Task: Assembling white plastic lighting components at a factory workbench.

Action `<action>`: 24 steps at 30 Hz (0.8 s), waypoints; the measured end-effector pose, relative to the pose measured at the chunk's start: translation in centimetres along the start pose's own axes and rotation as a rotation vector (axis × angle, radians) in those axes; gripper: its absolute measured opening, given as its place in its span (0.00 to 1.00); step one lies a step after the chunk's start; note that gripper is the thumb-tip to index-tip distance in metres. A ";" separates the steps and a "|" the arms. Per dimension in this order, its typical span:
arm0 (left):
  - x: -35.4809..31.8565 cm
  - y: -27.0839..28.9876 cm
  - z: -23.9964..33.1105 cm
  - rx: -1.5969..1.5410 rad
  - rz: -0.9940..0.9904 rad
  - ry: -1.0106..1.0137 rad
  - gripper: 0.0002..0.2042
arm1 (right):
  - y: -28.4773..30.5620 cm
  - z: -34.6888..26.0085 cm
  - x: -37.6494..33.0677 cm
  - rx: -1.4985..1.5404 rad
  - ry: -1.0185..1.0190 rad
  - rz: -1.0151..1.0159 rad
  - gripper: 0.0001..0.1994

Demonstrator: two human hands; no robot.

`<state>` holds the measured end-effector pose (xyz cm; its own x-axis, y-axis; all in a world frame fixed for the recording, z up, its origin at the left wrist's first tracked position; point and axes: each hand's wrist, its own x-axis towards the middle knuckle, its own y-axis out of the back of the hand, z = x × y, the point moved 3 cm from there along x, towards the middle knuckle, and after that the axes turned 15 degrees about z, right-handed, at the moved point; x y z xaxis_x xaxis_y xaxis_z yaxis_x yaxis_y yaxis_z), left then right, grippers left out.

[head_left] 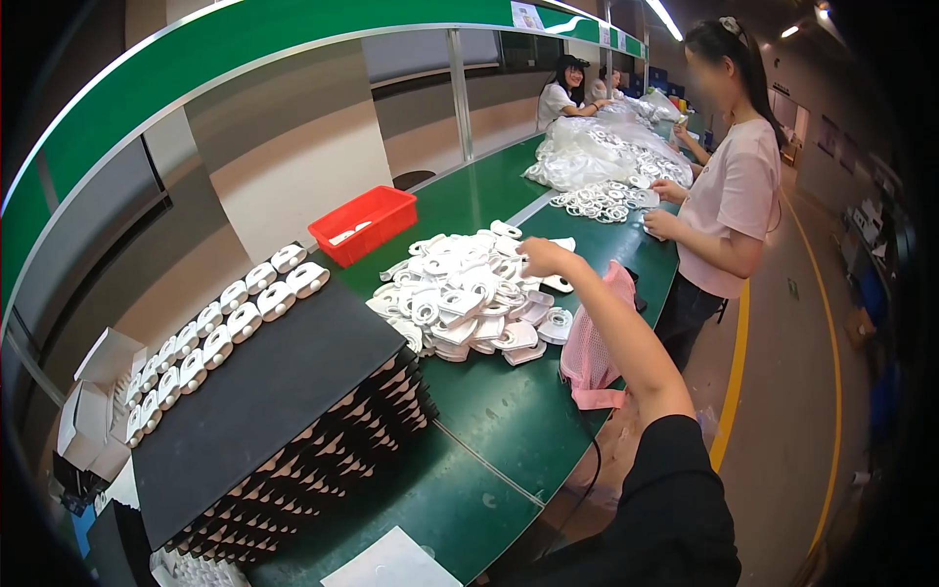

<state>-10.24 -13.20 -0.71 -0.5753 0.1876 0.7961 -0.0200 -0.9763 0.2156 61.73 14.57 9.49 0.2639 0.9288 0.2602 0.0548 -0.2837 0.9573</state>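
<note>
My right hand [546, 257] reaches to the far right side of a heap of white plastic parts [460, 293] on the green table. Its fingers are bent down and held close together at the heap; what lies between them, if anything, is hidden. The heaped parts are flat with rounded ends, and many have a round hole or ring. My left hand is out of view. To the left, two rows of similar white parts [217, 345] stand along the far edge of a black sheet [264, 391], which tops a tall stack of black trays [333, 450].
A red bin [364, 227] with a few white pieces stands behind the heap. A pink mesh bag [593, 342] hangs at the table's right edge. White paper [391, 563] lies in front. Farther along, a person [729, 186] stands by white rings [606, 201]; others sit beyond.
</note>
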 end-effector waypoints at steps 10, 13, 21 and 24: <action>0.5 0.6 2.6 -0.071 -0.048 0.134 0.18 | -1.1 -2.0 -7.8 0.104 -0.166 -0.584 0.60; 0.4 0.6 2.3 0.010 -0.081 0.109 0.19 | -2.0 -3.0 -7.5 0.181 -0.125 -0.486 0.52; 0.3 0.4 2.6 -0.034 -0.062 0.097 0.18 | -1.3 -1.3 -4.6 0.393 -0.308 -0.446 0.28; 0.2 0.1 1.7 -0.024 -0.072 0.113 0.18 | -0.4 3.7 -1.4 0.238 -0.442 -0.082 0.13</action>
<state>-8.95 -13.11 0.49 -0.6602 0.2454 0.7099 -0.0835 -0.9633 0.2553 64.94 12.50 8.31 0.6288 0.7754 0.0580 0.2970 -0.3085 0.9037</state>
